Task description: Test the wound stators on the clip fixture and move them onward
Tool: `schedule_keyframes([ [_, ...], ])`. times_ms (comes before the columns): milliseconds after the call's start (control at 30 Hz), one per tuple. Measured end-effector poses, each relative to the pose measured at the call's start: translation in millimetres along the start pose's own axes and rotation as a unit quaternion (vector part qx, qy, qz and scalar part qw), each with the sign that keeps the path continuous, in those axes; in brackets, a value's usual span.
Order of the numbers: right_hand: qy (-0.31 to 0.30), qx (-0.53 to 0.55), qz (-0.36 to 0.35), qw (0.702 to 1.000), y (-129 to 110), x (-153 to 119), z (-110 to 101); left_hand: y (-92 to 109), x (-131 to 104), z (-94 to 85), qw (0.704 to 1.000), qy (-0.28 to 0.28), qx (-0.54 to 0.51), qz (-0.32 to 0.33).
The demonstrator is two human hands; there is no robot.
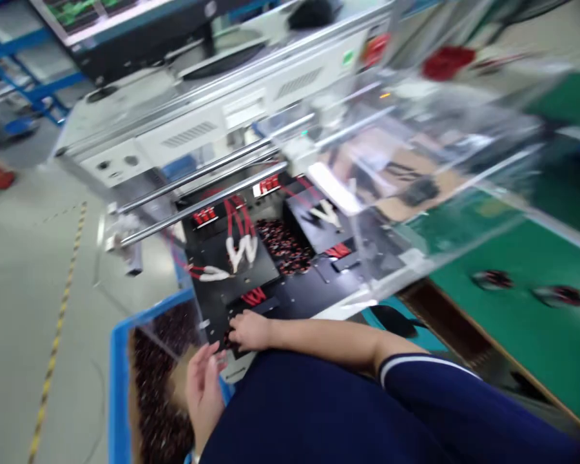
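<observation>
My right hand [250,330] reaches across my body to the front left corner of a black machine bed [299,293]. Its fingers are curled together, and what they hold, if anything, is hidden; a few small dark and red bits show at the fingertips. Just left of it my left hand [203,380] is raised palm up, fingers apart and holding nothing I can see, beside a blue bin [117,361]. Dark reddish small pieces [162,412] fill much of that bin. On the bed, red wires [236,216] with white sleeved ends [241,251] lie on a black block.
More small red and black pieces [283,245] lie in the bed's middle opening. A clear cover [444,238] and metal rods [207,200] stand over the bed. To the right is a green mat [522,264] with two wire bundles. A monitor [140,38] stands behind.
</observation>
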State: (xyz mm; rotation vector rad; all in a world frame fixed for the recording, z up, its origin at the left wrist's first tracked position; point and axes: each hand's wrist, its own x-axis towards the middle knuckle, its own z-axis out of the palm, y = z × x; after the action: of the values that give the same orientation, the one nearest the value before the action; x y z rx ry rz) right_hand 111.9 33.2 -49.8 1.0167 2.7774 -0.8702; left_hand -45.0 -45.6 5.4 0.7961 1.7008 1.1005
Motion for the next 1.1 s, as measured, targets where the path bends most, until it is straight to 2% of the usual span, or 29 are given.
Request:
schedule_keyframes([
  [67,0.023,0.055,0.008,0.998,7.9,-35.6,-8.2,-1.2,6.0,3.8,1.0,-0.009,0.004,-0.007],
  [100,0.048,0.099,0.011,0.994,10.5,-62.5,-11.7,-1.0,9.5,7.0,1.0,-0.019,0.005,-0.006],
  [167,0.116,0.206,0.053,0.97,10.9,-131.7,-14.5,1.2,15.2,16.5,0.999,-0.052,0.015,0.001],
  [233,0.181,0.289,0.157,0.927,7.6,-211.7,-7.2,5.6,17.7,31.3,0.995,-0.097,0.034,0.02],
  [300,0.231,0.333,0.28,0.87,7.6,-289.3,14.8,12.1,15.0,53.8,0.986,-0.146,0.058,0.046],
  [367,0.257,0.339,0.406,0.809,18.0,-355.2,51.2,20.0,5.6,84.7,0.972,-0.205,0.088,0.072],
  [400,0.27,0.323,0.482,0.768,28.5,-382.7,72.9,24.2,-1.8,102.6,0.96,-0.243,0.107,0.085],
  [433,0.291,0.281,0.585,0.703,42.5,-406.8,95.2,28.4,-10.8,121.6,0.945,-0.286,0.126,0.097],
  [500,0.304,0.234,0.713,0.587,78.0,-446.7,135.8,35.9,-31.7,159.6,0.908,-0.371,0.156,0.119],
  [533,0.316,0.213,0.749,0.542,96.9,-463.4,152.0,38.7,-42.7,177.1,0.891,-0.404,0.163,0.129],
  [567,0.333,0.194,0.769,0.51,114.5,-478.6,164.6,40.7,-53.1,192.7,0.879,-0.426,0.167,0.134],
  [633,0.372,0.159,0.78,0.477,140.2,-504.8,179.7,41.3,-70.9,216.3,0.883,-0.414,0.169,0.14],
  [733,0.396,0.122,0.77,0.485,146.8,-532.0,184.1,34.1,-86.6,229.6,0.919,-0.307,0.195,0.153],
  [833,0.423,0.064,0.725,0.54,130.2,-538.3,176.4,22.2,-92.6,220.5,0.955,-0.173,0.196,0.142],
  [933,0.512,0.073,0.577,0.632,124.2,-521.3,160.3,15.1,-97.5,200.9,0.989,-0.02,0.094,0.116],
  [1033,0.551,0.167,0.403,0.712,143.1,-485.6,130.5,19.3,-100.5,179.0,0.987,0.105,0.007,0.118],
  [1100,0.551,0.229,0.298,0.745,164.5,-454.1,101.1,27.4,-98.5,162.4,0.978,0.17,0.002,0.117],
])
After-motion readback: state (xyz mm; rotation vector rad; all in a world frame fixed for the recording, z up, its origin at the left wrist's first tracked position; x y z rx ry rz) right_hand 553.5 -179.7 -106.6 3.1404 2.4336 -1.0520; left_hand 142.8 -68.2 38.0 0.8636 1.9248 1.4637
